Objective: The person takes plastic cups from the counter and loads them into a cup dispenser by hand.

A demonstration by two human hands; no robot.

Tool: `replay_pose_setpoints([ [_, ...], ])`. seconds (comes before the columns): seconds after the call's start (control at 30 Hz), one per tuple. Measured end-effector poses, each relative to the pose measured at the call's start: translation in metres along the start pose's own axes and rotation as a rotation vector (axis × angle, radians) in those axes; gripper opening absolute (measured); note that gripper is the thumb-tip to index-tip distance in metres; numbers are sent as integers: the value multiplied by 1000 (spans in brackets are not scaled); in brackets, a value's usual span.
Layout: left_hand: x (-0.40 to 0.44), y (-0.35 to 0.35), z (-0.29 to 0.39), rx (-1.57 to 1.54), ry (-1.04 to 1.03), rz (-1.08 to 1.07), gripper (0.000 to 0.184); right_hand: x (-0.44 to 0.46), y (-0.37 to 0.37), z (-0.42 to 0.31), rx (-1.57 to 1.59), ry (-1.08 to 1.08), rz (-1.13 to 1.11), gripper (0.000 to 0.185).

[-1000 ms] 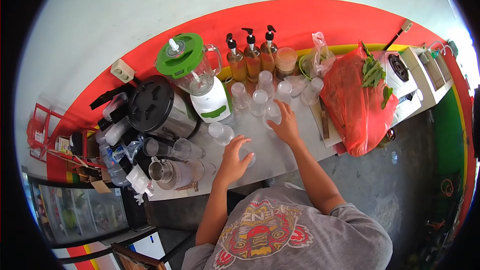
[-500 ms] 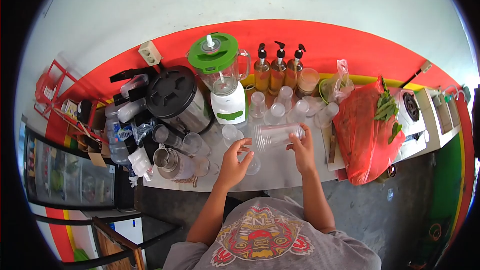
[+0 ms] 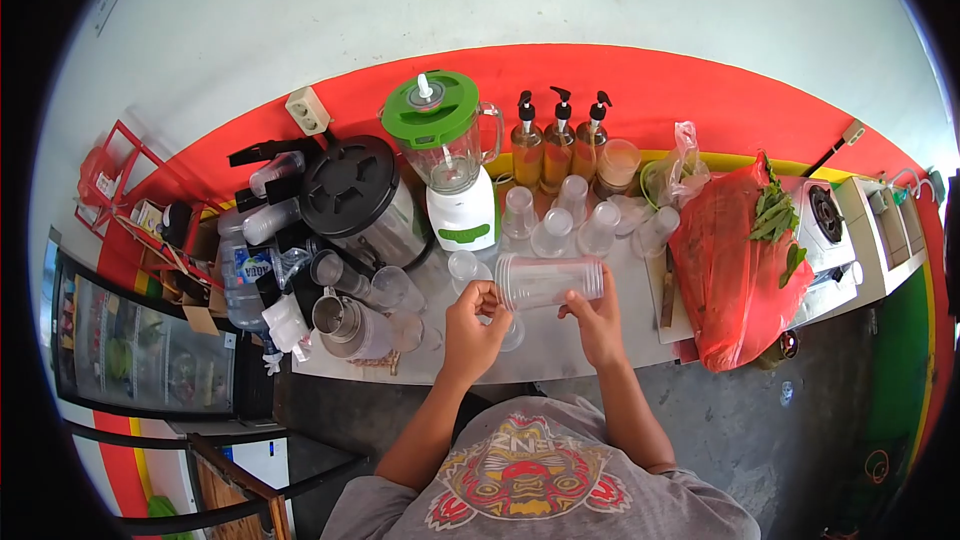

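A nested stack of clear plastic cups (image 3: 548,282) lies sideways in the air above the table's front half, rims to the left. My right hand (image 3: 597,325) is closed around its base end, thumb on the near side. At the rims, my left hand (image 3: 474,328) has its fingers curled and pinched against the outermost cup edge. Beneath the left fingers, a clear cup (image 3: 511,334) is partly hidden on the table. Behind the stack stand several upside-down clear cups (image 3: 551,233), and another clear cup (image 3: 465,266) is just beyond my left hand.
A green-lidded blender (image 3: 463,206) and pump bottles (image 3: 557,152) line the back wall. Left are a black-lidded steel container (image 3: 352,190) and a steel pitcher (image 3: 345,325). To the right, a knife (image 3: 667,300) lies beside a red plastic bag (image 3: 735,270) with leaves; a stove (image 3: 822,220) is beyond.
My left hand has come up to the cup rims, its fingers closing from a spread pose. The stack has shifted slightly left and nearer, with my right hand still gripping it.
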State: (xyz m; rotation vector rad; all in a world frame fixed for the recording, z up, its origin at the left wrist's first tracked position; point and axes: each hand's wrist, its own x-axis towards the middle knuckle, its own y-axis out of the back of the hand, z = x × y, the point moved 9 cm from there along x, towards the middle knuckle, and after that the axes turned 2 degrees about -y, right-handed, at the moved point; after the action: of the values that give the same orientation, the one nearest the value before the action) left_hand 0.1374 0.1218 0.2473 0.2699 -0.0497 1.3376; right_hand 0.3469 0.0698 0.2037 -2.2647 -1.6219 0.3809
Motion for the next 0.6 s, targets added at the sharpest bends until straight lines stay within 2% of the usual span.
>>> replay_pose_setpoints([
  [0.07,2,2,-9,15,-19,18,14,-2,-1,7,-18,-19,-18,60],
  [0.13,2,3,-11,31,-39,31,17,-1,4,22,93,-64,0,68],
  [0.2,1,-5,-22,-20,93,-8,30,-1,7,33,147,-85,32,70],
  [0.23,-1,-10,-25,-16,90,-19,30,-3,8,38,194,-110,58,72],
  [0.3,-3,-29,-40,24,142,-100,43,-8,3,41,201,-98,46,73],
  [0.37,-5,-49,-45,34,151,-129,49,-8,0,41,202,-88,34,74],
  [0.4,-7,-57,-49,39,168,-144,55,-8,7,42,131,-96,101,74],
  [0.43,-7,-65,-65,86,228,-194,71,-8,16,42,57,-107,166,73],
  [0.47,-7,-71,-71,82,227,-199,71,-8,19,42,54,-104,170,73],
  [0.53,-11,-93,-79,55,284,-324,86,-11,36,40,-71,-107,290,72],
  [0.57,-11,-99,-83,50,288,-325,86,-11,39,40,-77,-111,292,72],
  [0.6,-11,-109,-85,218,241,-404,92,-12,42,33,-105,-83,319,73],
])
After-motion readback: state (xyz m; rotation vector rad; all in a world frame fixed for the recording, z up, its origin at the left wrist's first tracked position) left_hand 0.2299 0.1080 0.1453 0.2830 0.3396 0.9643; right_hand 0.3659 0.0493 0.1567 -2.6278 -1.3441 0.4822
